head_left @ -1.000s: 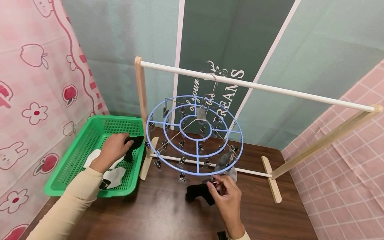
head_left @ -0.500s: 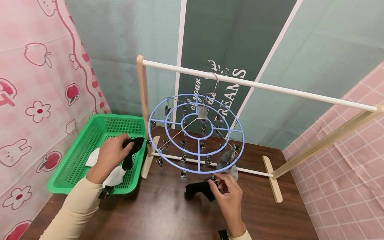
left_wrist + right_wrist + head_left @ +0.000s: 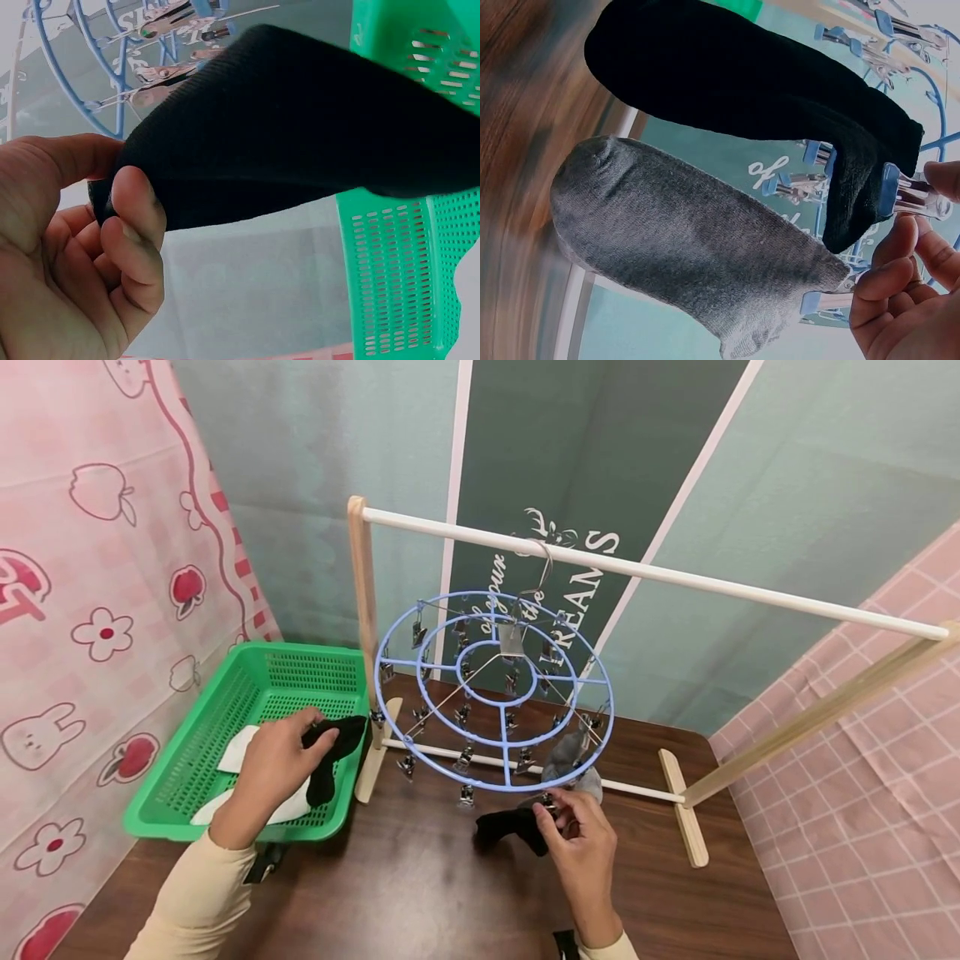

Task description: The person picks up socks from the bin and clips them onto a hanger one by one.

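Over the green basket point(image 3: 318, 670), the left hand point(image 3: 279, 758) is pinching a black sock point(image 3: 277, 127); the right hand point(image 3: 587, 843) is gripping a clip point(image 3: 916, 198). Another black sock point(image 3: 727, 79) is hanging from that clip.

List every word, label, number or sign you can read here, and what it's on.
"of your": on the dark green backdrop panel
"the": same panel
"REAMS": same panel, its start obscured by the blue clip hanger
Unreadable: lettering crossed by the white rod; a mark on the green basket, too small.
I can make out no brand or number.
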Demonstrator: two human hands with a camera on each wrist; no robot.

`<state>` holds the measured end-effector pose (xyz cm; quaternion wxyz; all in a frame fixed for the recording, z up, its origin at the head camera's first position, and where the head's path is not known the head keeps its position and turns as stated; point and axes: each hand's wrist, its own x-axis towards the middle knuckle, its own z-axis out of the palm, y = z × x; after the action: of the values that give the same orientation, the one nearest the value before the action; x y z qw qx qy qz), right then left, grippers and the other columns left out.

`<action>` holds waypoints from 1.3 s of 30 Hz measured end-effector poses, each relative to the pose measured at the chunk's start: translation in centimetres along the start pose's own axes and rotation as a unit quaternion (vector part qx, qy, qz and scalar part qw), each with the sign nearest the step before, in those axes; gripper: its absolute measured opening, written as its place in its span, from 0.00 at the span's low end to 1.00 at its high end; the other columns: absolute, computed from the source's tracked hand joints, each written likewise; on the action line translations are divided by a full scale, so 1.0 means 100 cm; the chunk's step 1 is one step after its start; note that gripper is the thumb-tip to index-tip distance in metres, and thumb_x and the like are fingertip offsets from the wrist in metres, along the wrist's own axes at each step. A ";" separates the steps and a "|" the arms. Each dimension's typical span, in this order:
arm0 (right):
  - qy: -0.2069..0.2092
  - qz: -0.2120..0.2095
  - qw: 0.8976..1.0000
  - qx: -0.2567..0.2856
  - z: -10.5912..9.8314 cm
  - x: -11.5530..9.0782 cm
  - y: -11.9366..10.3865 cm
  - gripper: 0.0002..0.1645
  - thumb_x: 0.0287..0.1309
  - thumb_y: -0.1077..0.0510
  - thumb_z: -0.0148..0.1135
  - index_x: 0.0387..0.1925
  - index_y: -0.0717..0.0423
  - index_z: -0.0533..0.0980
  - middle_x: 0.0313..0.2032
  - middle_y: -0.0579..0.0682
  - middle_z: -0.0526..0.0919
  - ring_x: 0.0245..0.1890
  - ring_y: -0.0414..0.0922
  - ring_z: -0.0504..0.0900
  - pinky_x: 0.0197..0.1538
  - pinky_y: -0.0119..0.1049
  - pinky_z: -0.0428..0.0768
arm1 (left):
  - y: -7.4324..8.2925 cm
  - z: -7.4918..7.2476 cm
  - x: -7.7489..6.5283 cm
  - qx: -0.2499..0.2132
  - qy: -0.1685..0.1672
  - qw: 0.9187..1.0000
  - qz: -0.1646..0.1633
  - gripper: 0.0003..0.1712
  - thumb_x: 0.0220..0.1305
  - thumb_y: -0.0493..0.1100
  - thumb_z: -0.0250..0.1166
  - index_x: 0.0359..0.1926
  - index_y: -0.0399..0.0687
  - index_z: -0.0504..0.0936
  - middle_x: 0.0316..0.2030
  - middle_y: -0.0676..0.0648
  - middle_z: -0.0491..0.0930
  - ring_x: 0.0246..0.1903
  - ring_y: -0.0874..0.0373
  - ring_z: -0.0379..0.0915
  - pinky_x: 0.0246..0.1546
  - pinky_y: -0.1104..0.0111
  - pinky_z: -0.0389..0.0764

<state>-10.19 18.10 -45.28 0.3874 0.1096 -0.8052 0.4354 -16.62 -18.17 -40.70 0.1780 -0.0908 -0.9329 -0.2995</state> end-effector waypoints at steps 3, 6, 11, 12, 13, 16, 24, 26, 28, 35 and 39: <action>-0.001 0.007 1.000 -0.010 0.000 -0.003 0.012 0.16 0.38 0.73 0.75 0.34 0.63 0.83 0.28 0.51 0.78 0.20 0.43 0.72 0.22 0.24 0.66 | 0.003 -0.002 -0.004 -0.004 -0.004 1.000 -0.010 0.09 0.62 0.42 0.66 0.39 0.40 0.81 0.12 0.53 0.65 0.13 0.59 0.57 0.18 0.64 0.61; -0.006 0.025 1.000 -0.013 -0.002 -0.003 0.016 0.15 0.41 0.70 0.75 0.35 0.61 0.83 0.28 0.48 0.79 0.21 0.42 0.72 0.23 0.23 0.66 | 0.004 -0.003 -0.008 -0.006 0.002 1.000 -0.007 0.09 0.62 0.41 0.66 0.39 0.40 0.81 0.13 0.53 0.66 0.13 0.59 0.57 0.19 0.64 0.62; -0.013 0.056 0.998 -0.013 -0.004 0.000 0.018 0.13 0.44 0.69 0.74 0.36 0.60 0.84 0.29 0.47 0.79 0.22 0.43 0.74 0.24 0.22 0.68 | 0.005 -0.003 -0.014 -0.003 0.025 1.000 0.006 0.07 0.60 0.40 0.68 0.37 0.42 0.81 0.10 0.56 0.61 0.13 0.60 0.56 0.18 0.64 0.61; -0.012 0.056 0.998 -0.014 -0.004 0.000 0.018 0.13 0.44 0.69 0.74 0.36 0.61 0.84 0.29 0.48 0.79 0.22 0.43 0.74 0.24 0.22 0.68 | 0.006 -0.003 -0.016 -0.002 0.028 1.000 0.008 0.07 0.59 0.40 0.68 0.36 0.42 0.81 0.10 0.56 0.60 0.13 0.60 0.56 0.18 0.64 0.61; -0.011 0.055 0.998 -0.015 -0.005 0.000 0.018 0.14 0.44 0.70 0.74 0.36 0.61 0.83 0.29 0.48 0.79 0.21 0.44 0.74 0.24 0.22 0.68 | 0.006 -0.003 -0.017 -0.001 0.031 0.999 0.009 0.07 0.59 0.40 0.68 0.36 0.42 0.81 0.10 0.57 0.60 0.13 0.60 0.56 0.18 0.64 0.60; -0.006 0.045 0.999 -0.020 -0.004 0.001 0.019 0.15 0.42 0.70 0.75 0.36 0.61 0.84 0.28 0.49 0.80 0.21 0.42 0.74 0.23 0.22 0.68 | 0.007 -0.003 -0.021 -0.001 0.034 0.999 0.010 0.07 0.59 0.40 0.68 0.37 0.43 0.81 0.10 0.58 0.59 0.13 0.61 0.55 0.18 0.65 0.60; 0.007 0.028 0.998 -0.049 -0.005 0.005 0.024 0.15 0.40 0.71 0.75 0.35 0.61 0.84 0.29 0.48 0.81 0.21 0.39 0.74 0.23 0.22 0.69 | 0.010 -0.006 -0.028 -0.006 0.028 0.999 0.018 0.06 0.59 0.41 0.68 0.35 0.45 0.81 0.11 0.58 0.64 0.13 0.63 0.56 0.18 0.66 0.60; 0.006 0.032 0.997 -0.065 -0.006 0.007 0.025 0.14 0.41 0.70 0.75 0.34 0.61 0.83 0.29 0.47 0.81 0.21 0.40 0.75 0.24 0.21 0.69 | 0.010 -0.006 -0.029 -0.006 0.032 0.999 0.023 0.05 0.58 0.41 0.69 0.35 0.45 0.81 0.11 0.58 0.65 0.13 0.63 0.57 0.18 0.66 0.61; 0.004 0.037 0.996 -0.077 -0.008 0.009 0.026 0.14 0.41 0.70 0.75 0.34 0.61 0.83 0.28 0.47 0.80 0.20 0.41 0.75 0.24 0.20 0.68 | 0.010 -0.006 -0.031 -0.004 0.036 0.999 0.029 0.05 0.58 0.40 0.69 0.34 0.45 0.81 0.11 0.59 0.64 0.13 0.64 0.56 0.17 0.67 0.61; 0.003 0.058 0.994 -0.095 -0.011 0.015 0.030 0.14 0.42 0.69 0.75 0.35 0.64 0.83 0.28 0.49 0.79 0.21 0.37 0.73 0.25 0.19 0.68 | 0.014 -0.009 -0.036 -0.008 0.035 0.999 0.040 0.06 0.57 0.40 0.70 0.34 0.48 0.81 0.10 0.61 0.61 0.13 0.66 0.55 0.17 0.68 0.60; 0.016 0.063 0.992 -0.110 -0.012 0.016 0.031 0.13 0.42 0.69 0.75 0.34 0.64 0.83 0.25 0.49 0.77 0.21 0.35 0.70 0.26 0.20 0.66 | 0.017 -0.012 -0.037 -0.013 0.038 0.998 0.044 0.06 0.56 0.39 0.70 0.32 0.49 0.80 0.11 0.62 0.61 0.13 0.66 0.55 0.17 0.69 0.60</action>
<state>-12.21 21.15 -45.66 0.3815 0.0084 -0.8472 0.3696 -12.39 -17.75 -40.38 0.2255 -0.1226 -0.9166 -0.3066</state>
